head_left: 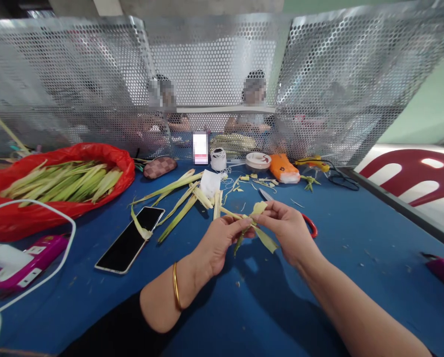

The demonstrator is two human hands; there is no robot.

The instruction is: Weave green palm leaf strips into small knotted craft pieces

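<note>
Pale-green husk (266,240) | creased, ends splayed | left grip (219,242), right grip (286,229): clamped on husk

Two hands, the left hand (222,240) and the right hand (284,229), are holding one husk piece (265,240), and one bangle (175,285) is circling one wrist. One red bag (31,218) is holding husks (69,181) too overlapped to count. One dark-screened phone (125,248), one string spool (218,161), one tape roll (258,162), one checkered pouch (159,167), one orange packet (283,167), one purple power strip (45,255) and one pair of scissors (311,226) are resting on one blue table (355,218). At least two people (253,120) are showing behind.
</note>
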